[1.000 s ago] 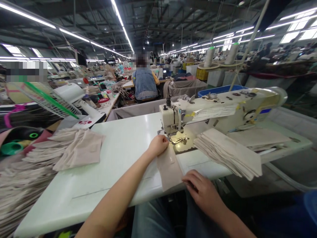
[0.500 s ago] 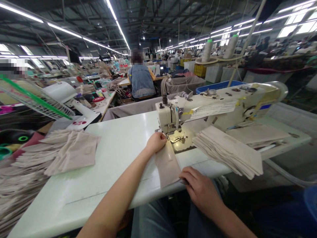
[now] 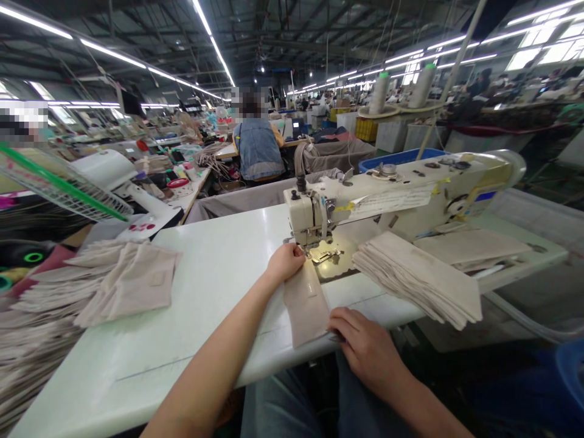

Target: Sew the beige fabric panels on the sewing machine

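Note:
A beige fabric piece (image 3: 303, 310) with a small pale label lies on the sewing machine table, its far end under the head of the sewing machine (image 3: 303, 213). My left hand (image 3: 286, 261) is closed on the fabric's far left edge, close beside the lit needle area. At the near right corner, my right hand (image 3: 360, 340) pinches the fabric at the table's front edge. Something small and dark shows beneath the right fingers, too hidden to name. The needle itself is hard to make out behind my left fingers.
A stack of folded beige pieces (image 3: 420, 274) lies right of the needle, overhanging the front edge. More beige pieces (image 3: 132, 280) are piled at the left. A white fan (image 3: 103, 176) stands beyond them. A person in a denim vest (image 3: 260, 149) sits ahead.
The view has shifted slightly. Both hands keep nearly the same places on the fabric, with little visible movement of the piece.

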Action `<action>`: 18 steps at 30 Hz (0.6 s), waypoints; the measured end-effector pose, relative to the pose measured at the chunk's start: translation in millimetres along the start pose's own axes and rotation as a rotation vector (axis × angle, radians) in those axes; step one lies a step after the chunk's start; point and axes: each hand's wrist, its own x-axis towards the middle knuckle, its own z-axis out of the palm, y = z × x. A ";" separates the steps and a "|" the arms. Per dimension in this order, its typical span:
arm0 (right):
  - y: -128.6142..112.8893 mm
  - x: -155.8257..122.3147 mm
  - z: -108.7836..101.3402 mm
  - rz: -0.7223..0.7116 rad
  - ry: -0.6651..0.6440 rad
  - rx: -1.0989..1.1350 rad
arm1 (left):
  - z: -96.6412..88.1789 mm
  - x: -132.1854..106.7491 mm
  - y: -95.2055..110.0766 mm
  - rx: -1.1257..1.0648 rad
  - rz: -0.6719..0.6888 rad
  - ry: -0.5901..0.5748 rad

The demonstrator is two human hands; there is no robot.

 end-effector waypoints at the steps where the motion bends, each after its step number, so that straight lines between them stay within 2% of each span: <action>1: -0.1 0.9 -0.6 -0.004 -0.007 -0.008 | 0.1 0.9 -0.4 0.008 0.000 -0.001; 7: -0.8 5.1 -3.7 0.000 -0.029 -0.044 | -2.0 2.5 -0.2 0.074 0.021 0.004; 10: -1.5 5.2 -4.2 0.008 -0.037 -0.054 | -5.5 -12.1 4.3 0.144 0.053 0.087; 12: -2.0 4.7 -5.2 0.019 -0.042 -0.043 | -6.6 -31.9 7.9 0.231 0.116 0.176; 14: -2.2 4.0 -6.9 0.031 -0.049 -0.017 | -5.1 -59.2 11.3 0.269 0.250 0.219; 16: -2.0 3.3 -9.0 0.042 -0.059 0.007 | -0.8 -91.1 14.1 0.181 0.439 0.174; 18: -1.2 3.0 -10.8 0.043 -0.063 0.020 | 5.1 -122.4 15.7 0.074 0.608 0.075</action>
